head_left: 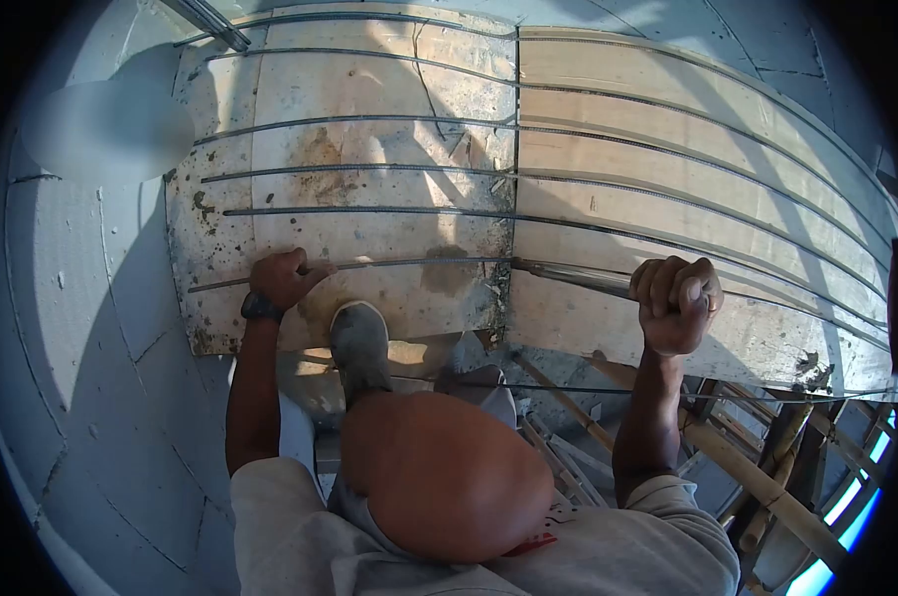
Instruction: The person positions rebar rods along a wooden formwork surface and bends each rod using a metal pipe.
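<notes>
My left hand (282, 280) is closed round the nearest steel rebar (409, 262) close to its left end, with the thumb lying along the bar. My right hand (677, 303) makes a fist on the right end of a shiny metal pipe (583, 276). The pipe's darker left end (521, 264) meets this same rebar at the seam between two plywood boards. Whether the bar runs inside the pipe or beside it, I cannot tell. Under the bar lies the stained left plywood board (369, 238), with my shoe (359, 338) at its front edge.
Several more rebars (369, 211) run across both boards. The right plywood board (588, 134) is cleaner. Bamboo poles (757, 477) and other framing stand below at the right. Grey block walls (91, 397) rise on the left. Steel bars (210, 22) stick out at the top left.
</notes>
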A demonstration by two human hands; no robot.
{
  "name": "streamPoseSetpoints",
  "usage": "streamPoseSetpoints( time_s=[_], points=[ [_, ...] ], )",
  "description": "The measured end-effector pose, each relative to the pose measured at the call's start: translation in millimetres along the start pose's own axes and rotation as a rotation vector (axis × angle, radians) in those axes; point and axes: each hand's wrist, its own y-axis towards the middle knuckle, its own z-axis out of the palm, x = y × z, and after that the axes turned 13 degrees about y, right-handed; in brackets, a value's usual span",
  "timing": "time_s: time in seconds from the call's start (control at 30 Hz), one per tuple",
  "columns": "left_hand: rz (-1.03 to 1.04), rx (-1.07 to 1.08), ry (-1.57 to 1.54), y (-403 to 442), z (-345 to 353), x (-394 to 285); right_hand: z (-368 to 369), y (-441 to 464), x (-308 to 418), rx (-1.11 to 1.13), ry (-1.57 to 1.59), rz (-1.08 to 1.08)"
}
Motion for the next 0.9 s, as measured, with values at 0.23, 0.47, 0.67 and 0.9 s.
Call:
streamPoseSetpoints(
  time_s=[0.23, 0.47, 0.67, 0.9],
  points=[
    [0.052, -0.018, 0.077, -3.5, 5.2, -8.0, -19.2, -40.8, 14.7, -0.043, -0.024, 0.031],
    [0.028, 0.015, 0.161, -6.2, -22.6, -21.9, -27.0, -56.6, 21.4, -0.131, 0.054, 0.001],
    [0.010, 0.030, 0.213, -16.6, -32.6, -31.9, -37.9, -56.7, 20.7, -0.158, 0.066, -0.043],
    [0.085, -0.019, 0.268, -22.7, -60.3, -39.7, -69.0, -59.5, 25.4, -0.082, 0.109, -0.064]
  ],
)
